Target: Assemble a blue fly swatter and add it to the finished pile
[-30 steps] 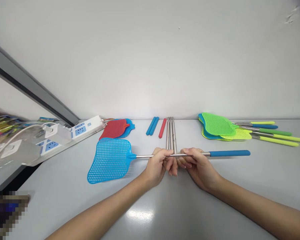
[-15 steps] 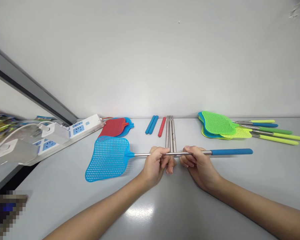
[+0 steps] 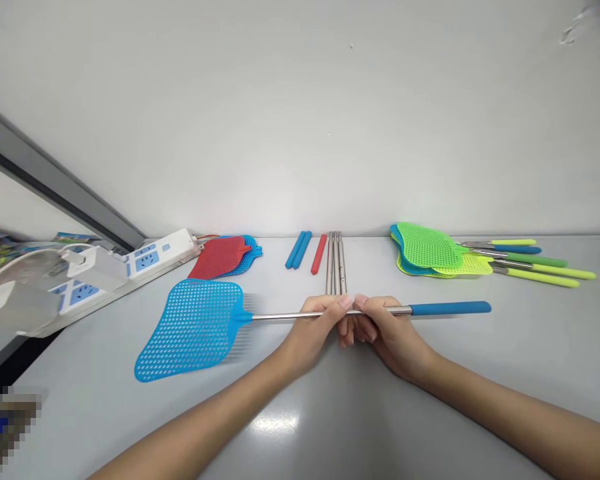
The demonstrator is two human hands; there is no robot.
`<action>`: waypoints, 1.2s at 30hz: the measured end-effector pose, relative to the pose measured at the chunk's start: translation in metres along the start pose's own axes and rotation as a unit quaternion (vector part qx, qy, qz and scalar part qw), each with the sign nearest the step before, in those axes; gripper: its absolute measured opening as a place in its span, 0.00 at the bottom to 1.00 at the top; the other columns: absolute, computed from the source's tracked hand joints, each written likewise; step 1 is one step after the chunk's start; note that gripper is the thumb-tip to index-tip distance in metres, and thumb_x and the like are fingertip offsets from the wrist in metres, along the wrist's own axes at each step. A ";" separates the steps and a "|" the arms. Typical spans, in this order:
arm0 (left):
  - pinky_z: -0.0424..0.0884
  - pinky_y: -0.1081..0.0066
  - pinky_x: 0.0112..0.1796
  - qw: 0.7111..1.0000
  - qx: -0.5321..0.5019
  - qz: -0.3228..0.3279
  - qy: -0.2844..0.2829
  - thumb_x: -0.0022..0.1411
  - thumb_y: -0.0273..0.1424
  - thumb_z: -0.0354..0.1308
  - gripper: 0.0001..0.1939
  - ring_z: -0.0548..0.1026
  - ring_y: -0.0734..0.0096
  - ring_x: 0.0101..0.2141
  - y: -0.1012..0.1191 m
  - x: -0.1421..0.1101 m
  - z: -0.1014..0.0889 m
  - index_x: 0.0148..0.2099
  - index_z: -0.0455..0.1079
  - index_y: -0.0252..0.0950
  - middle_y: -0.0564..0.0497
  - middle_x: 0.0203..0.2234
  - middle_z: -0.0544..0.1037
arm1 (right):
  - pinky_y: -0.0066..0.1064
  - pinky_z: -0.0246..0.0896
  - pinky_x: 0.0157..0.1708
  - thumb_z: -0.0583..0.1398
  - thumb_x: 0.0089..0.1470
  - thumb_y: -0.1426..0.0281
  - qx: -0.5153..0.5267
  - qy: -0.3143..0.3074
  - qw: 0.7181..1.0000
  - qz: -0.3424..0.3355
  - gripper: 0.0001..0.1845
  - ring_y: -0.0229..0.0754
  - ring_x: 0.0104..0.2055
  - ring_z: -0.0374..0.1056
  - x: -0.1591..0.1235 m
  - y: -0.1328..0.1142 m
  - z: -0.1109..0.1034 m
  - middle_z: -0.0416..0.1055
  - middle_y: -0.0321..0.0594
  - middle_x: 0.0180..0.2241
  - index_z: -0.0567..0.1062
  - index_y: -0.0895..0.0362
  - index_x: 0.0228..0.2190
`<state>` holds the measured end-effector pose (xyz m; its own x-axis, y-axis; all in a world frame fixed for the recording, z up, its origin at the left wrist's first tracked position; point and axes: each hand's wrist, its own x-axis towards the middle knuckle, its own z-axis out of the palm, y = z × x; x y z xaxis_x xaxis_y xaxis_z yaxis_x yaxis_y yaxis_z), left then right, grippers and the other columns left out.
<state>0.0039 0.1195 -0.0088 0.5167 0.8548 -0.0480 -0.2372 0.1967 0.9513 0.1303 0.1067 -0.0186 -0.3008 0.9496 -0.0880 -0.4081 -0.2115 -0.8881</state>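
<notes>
Both hands grip the thin metal rod of a blue fly swatter (image 3: 190,327) held level over the grey table (image 3: 330,413). My left hand (image 3: 313,327) pinches the rod left of centre. My right hand (image 3: 385,330) pinches it just to the right, thumbs almost touching. The swatter's blue mesh head points left and its blue grip (image 3: 450,308) sticks out to the right.
Against the wall lie bare metal rods (image 3: 334,263), two blue grips (image 3: 297,249) and a red grip (image 3: 319,253). Red and blue swatter heads (image 3: 219,257) lie at the left, finished green and yellow swatters (image 3: 430,250) at the right. Power strips (image 3: 130,260) sit far left.
The rod has lengthened: the blue mesh head has shifted left and nearer. My two hands have come closer together on the rod.
</notes>
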 end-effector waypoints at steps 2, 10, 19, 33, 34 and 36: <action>0.59 0.75 0.22 1.000 0.013 0.003 -0.009 0.57 0.38 0.45 0.19 0.66 0.75 0.21 -0.001 0.001 0.001 0.19 0.58 0.33 0.50 0.16 0.68 | 0.29 0.51 0.26 0.50 0.51 0.67 -0.002 -0.016 1.000 0.006 0.23 0.34 0.19 0.56 0.000 0.001 0.000 0.58 0.35 0.13 0.59 0.59 0.08; 0.59 0.75 0.22 0.997 0.081 -0.001 0.009 0.57 0.39 0.45 0.17 0.65 0.77 0.19 0.002 0.001 0.005 0.24 0.61 0.32 0.51 0.18 0.68 | 0.28 0.49 0.23 0.50 0.50 0.60 -0.046 -0.003 0.999 0.008 0.24 0.35 0.19 0.60 0.001 0.003 0.000 0.57 0.34 0.12 0.60 0.59 0.10; 0.58 0.77 0.21 0.991 0.128 0.026 0.009 0.56 0.35 0.48 0.12 0.61 0.80 0.18 0.003 -0.005 0.008 0.25 0.59 0.33 0.53 0.19 0.69 | 0.29 0.51 0.22 0.47 0.51 0.58 -0.048 0.003 0.999 -0.001 0.26 0.36 0.17 0.59 -0.001 0.000 0.004 0.56 0.34 0.10 0.60 0.58 0.08; 0.60 0.71 0.28 0.999 0.013 -0.046 -0.007 0.55 0.33 0.45 0.17 0.64 0.74 0.19 0.003 0.001 0.001 0.16 0.54 0.35 0.55 0.11 0.62 | 0.27 0.47 0.23 0.49 0.48 0.69 -0.013 -0.029 0.997 0.063 0.21 0.35 0.17 0.57 0.005 -0.008 0.003 0.51 0.32 0.09 0.56 0.58 0.07; 0.61 0.71 0.29 0.999 0.007 -0.052 -0.006 0.55 0.33 0.45 0.17 0.65 0.73 0.20 0.003 0.001 0.001 0.16 0.54 0.35 0.55 0.10 0.62 | 0.27 0.46 0.23 0.49 0.48 0.69 -0.011 -0.034 0.997 0.069 0.21 0.35 0.18 0.57 0.005 -0.009 0.003 0.52 0.32 0.09 0.55 0.58 0.08; 0.61 0.71 0.30 0.998 -0.002 -0.061 -0.003 0.54 0.33 0.45 0.17 0.65 0.72 0.21 0.004 0.001 0.001 0.15 0.53 0.36 0.54 0.10 0.62 | 0.27 0.45 0.22 0.49 0.48 0.69 -0.010 -0.040 0.997 0.069 0.21 0.35 0.18 0.56 0.005 -0.009 0.003 0.54 0.34 0.09 0.54 0.57 0.08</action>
<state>0.0045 0.1206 -0.0042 0.5469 0.8215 -0.1612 -0.1753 0.3007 0.9375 0.1298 0.1127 -0.0094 -0.4213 0.8900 -0.1746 -0.3412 -0.3339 -0.8787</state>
